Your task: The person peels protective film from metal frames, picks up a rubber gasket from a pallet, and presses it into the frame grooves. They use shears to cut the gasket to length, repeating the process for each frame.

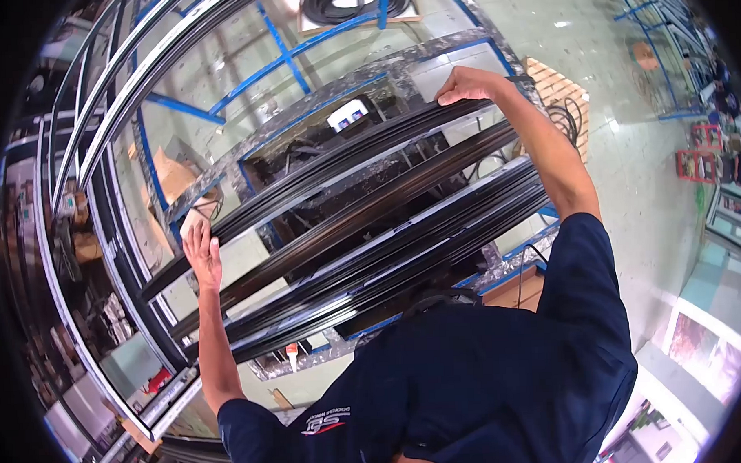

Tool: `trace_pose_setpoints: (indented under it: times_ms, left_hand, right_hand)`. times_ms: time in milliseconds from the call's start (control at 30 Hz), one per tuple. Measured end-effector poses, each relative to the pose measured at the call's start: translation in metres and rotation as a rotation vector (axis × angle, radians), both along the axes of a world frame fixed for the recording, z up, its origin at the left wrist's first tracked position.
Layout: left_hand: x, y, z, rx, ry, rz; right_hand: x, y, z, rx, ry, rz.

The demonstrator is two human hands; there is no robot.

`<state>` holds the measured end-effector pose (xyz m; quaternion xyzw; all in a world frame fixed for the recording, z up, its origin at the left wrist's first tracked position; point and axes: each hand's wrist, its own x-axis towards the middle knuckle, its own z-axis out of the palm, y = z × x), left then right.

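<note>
Several long dark profiles lie side by side across a blue-edged frame. My right hand (466, 85) is closed on the right end of the farthest dark profile (343, 157), with the fingers curled over it. Near that profile's left part is my left hand (201, 244), fingers stretched out and slightly apart, palm side partly showing. A brownish profile (369, 197) runs nearer to my body, and a bundle of black profiles (404, 251) lies closest to me. Behind the farthest profile, a phone-like device with a lit screen (348, 115) rests on the frame.
Tall silver and black frames (106, 143) stand at the left. A coil of black cable (354, 3) lies in a box at the top. A slatted wooden piece (557, 86) is beyond my right arm. Red crates (695, 165) and a person (723, 97) are far right.
</note>
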<state>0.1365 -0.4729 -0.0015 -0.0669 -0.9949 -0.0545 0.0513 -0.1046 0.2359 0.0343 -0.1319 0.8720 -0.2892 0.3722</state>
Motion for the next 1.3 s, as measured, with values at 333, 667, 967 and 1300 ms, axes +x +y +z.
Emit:
trace_pose_setpoints:
  times_ms: [333, 667, 967, 1300]
  left_hand:
    - [0.004, 0.005, -0.015, 0.136, 0.158, 0.046]
    - [0.014, 0.005, -0.013, 0.223, 0.270, 0.121]
    - [0.056, -0.104, -0.001, 0.302, 0.284, 0.156]
    - [0.113, -0.241, -0.014, 0.260, 0.301, 0.367]
  right_hand:
    - [0.027, -0.157, -0.012, -0.277, 0.036, 0.075]
    - [0.085, -0.400, -0.017, -0.241, 0.169, 0.221]
    - [0.119, -0.440, -0.011, -0.113, 0.239, -0.027]
    - [0.090, -0.418, -0.012, 0.001, 0.032, -0.067]
